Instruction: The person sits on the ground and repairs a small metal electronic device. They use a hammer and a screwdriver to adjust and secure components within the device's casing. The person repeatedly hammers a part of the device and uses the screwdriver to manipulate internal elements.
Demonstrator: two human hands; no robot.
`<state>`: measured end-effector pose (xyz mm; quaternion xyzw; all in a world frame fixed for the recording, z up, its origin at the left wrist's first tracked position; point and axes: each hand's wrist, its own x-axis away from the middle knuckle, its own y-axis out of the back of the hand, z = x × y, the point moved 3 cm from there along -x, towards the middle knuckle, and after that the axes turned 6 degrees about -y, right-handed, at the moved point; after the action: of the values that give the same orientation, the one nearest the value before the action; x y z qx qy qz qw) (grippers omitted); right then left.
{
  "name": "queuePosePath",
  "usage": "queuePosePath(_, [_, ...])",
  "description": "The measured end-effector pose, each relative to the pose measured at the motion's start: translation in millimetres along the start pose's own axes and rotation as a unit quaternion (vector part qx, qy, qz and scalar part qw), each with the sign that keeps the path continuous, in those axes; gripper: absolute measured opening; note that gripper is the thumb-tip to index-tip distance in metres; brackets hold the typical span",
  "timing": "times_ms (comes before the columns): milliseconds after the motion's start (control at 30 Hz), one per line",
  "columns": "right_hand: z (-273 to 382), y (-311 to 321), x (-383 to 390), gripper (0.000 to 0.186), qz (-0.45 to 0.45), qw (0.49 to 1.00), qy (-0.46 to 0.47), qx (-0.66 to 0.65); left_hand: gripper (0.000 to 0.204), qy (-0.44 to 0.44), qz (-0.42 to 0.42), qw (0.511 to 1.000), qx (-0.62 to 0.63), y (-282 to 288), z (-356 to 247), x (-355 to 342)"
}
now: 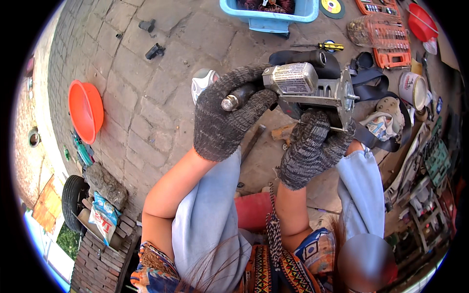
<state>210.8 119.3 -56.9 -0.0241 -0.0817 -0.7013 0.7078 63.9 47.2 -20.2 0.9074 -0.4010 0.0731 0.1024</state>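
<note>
1. Head view, work item: I find the metal assembly (337, 95) raised above the paved ground (161, 107), in front of my knees. It comprises an open frame, a silver housing (293, 78) bearing a printed label, and an end plate (347, 97) on my right with a threaded stud standing out from it.

2. Head view, left: my left grip (215, 115), in a dark grey knitted glove, is curled closed around a dark cylindrical part (238, 97) with a rounded metal tip. My fingertips reach to the near end of the silver housing. I cannot tell whether the cylindrical part is joined to the assembly.

3. Head view, right: my right grip (312, 149), gloved likewise, is bunched closed on the lower side of the frame, close to the end plate. The exact contact of its fingertips is hidden.

4. Head view, surroundings: beyond the assembly lie a yellow-and-black screwdriver (330, 46) and a blue tub (281, 19). To the right I note a black strap (369, 83), an open tin (413, 90) and an orange socket case (393, 57). An orange basin (80, 112) stands well apart on the left.
</note>
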Motion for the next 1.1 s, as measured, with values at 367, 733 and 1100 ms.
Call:
queuePosePath(367, [2.8, -6.9, -1.4, 0.034, 0.091, 0.964, -0.215, -0.127, 0.031, -0.026, -0.01, 0.996, -0.089, 7.8, 2.5, 0.5])
queuePosePath(733, [-15.3, -14.2, 1.2, 0.023, 0.098, 0.943, -0.276, -0.159, 0.026, 0.013, -0.026, 0.998, -0.051, 13.1, 2.6, 0.4])
queuePosePath(1100, [-34.0, -28.5, 5.9, 0.007, 0.095, 0.882, -0.4, -0.231, 0.028, -0.025, -0.056, 0.992, -0.113, 22.2, 16.6, 1.6])
